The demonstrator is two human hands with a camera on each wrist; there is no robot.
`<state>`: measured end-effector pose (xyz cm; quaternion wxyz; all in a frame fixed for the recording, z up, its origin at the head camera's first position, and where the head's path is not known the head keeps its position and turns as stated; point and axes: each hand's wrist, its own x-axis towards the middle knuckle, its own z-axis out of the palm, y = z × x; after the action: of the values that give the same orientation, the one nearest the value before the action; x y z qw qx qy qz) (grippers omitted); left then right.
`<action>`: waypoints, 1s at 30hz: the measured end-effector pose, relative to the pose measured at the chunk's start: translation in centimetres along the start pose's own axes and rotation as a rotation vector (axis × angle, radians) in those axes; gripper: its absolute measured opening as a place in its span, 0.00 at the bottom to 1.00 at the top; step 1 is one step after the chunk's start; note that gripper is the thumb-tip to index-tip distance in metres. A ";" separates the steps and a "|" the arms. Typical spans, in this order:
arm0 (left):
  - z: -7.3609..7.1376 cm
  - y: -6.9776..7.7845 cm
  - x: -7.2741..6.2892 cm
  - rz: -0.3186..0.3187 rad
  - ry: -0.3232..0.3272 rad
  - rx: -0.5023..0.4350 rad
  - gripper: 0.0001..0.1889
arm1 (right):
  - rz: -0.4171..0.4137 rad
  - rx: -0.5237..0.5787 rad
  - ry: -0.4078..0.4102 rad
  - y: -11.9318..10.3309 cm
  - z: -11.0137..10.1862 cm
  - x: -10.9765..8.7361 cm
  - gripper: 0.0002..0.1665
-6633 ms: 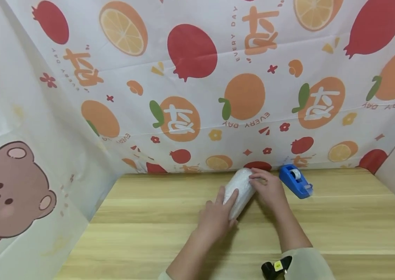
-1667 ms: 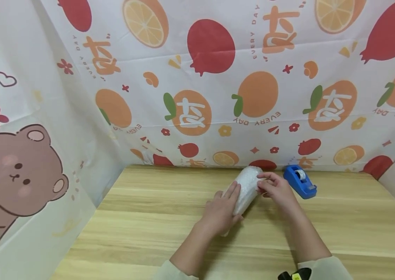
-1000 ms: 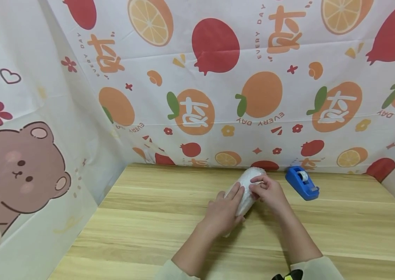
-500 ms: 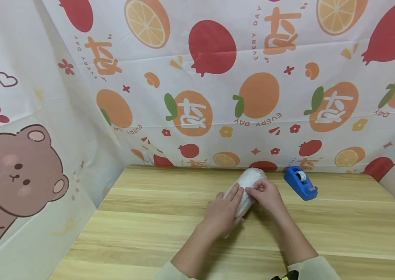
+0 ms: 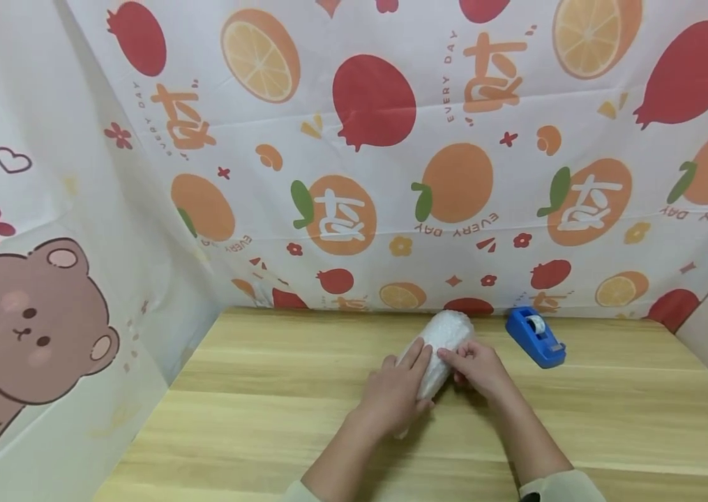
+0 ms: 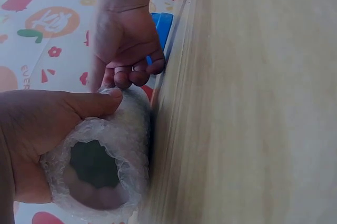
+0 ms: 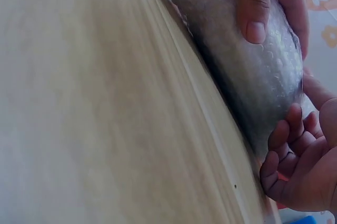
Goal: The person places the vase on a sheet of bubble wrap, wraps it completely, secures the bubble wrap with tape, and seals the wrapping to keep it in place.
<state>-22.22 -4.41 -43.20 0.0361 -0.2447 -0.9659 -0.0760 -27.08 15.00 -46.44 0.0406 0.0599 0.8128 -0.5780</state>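
Observation:
A cylinder rolled in clear bubble wrap (image 5: 450, 328) lies slantwise on the wooden table. My left hand (image 5: 394, 390) grips its near half, fingers across the top and thumb around the side. In the left wrist view the near end of the wrapped cylinder (image 6: 134, 145) shows a dark round opening or face inside the wrap; what the wrap covers is mostly hidden. My right hand (image 5: 479, 369) is at the right side of the roll, one straight digit pressing on the wrap. Its other fingers (image 7: 287, 139) curl loosely beside it, with nothing seen in them.
A blue tape dispenser (image 5: 536, 338) with a roll of clear tape stands to the right, near the table's back edge. Behind the wooden table (image 5: 266, 418) hangs a fruit-print cloth (image 5: 385, 188), and a bear-print cloth (image 5: 65, 209) covers the left side.
Over the last two seconds my right hand slides from the roll's far right side back along it, closer to my left hand. The left hand keeps its grip; the roll stays in place.

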 end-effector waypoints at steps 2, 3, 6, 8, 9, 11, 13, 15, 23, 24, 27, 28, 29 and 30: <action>0.0 0.0 -0.1 -0.002 0.000 -0.005 0.45 | -0.008 0.016 -0.001 0.3 0.1 0.2 0.30; 0.0 0.0 -0.1 -0.001 0.000 -0.009 0.45 | -0.015 0.022 -0.003 0.4 0.2 0.2 0.29; 0.1 -0.1 -0.1 0.000 -0.005 -0.023 0.44 | -0.032 0.036 -0.008 0.6 0.3 0.5 0.27; 0.1 -0.2 0.0 -0.001 -0.004 -0.032 0.43 | -0.032 0.045 -0.021 0.8 0.3 0.6 0.26; 0.1 -0.2 0.0 -0.004 -0.002 -0.039 0.43 | -0.035 0.054 -0.032 0.8 0.4 0.6 0.25; 0.1 -0.3 -0.1 -0.013 0.003 -0.048 0.43 | -0.037 0.076 -0.060 0.9 0.4 0.7 0.24; 0.2 -0.4 -0.1 -0.025 0.004 -0.056 0.43 | -0.036 0.098 -0.094 1.0 0.5 0.7 0.22; 0.3 -0.4 -0.1 -0.033 0.003 -0.062 0.43 | -0.039 0.115 -0.125 1.1 0.5 0.7 0.20; 0.2 0.0 0.5 -0.041 -0.018 -0.021 0.41 | -0.043 0.175 -0.157 1.0 -0.2 0.9 0.18; 0.2 0.0 0.6 -0.044 -0.021 -0.018 0.41 | -0.040 0.181 -0.157 0.9 -0.2 1.0 0.18; 0.1 0.2 0.9 -0.059 -0.025 -0.009 0.41 | -0.033 0.185 -0.138 0.6 -0.2 1.3 0.16; 0.1 0.3 1.0 -0.064 -0.025 -0.005 0.41 | -0.032 0.181 -0.127 0.5 -0.1 1.3 0.16; 0.1 0.3 1.1 -0.069 -0.023 0.005 0.41 | -0.033 0.177 -0.112 0.4 0.0 1.4 0.15; 0.1 0.4 1.2 -0.072 -0.023 0.020 0.41 | -0.035 0.166 -0.098 0.3 0.2 1.5 0.14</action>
<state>-23.07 -3.45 -43.16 0.0248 -0.2101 -0.9752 -0.0648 -28.50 14.99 -46.94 0.0653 0.0205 0.7599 -0.6464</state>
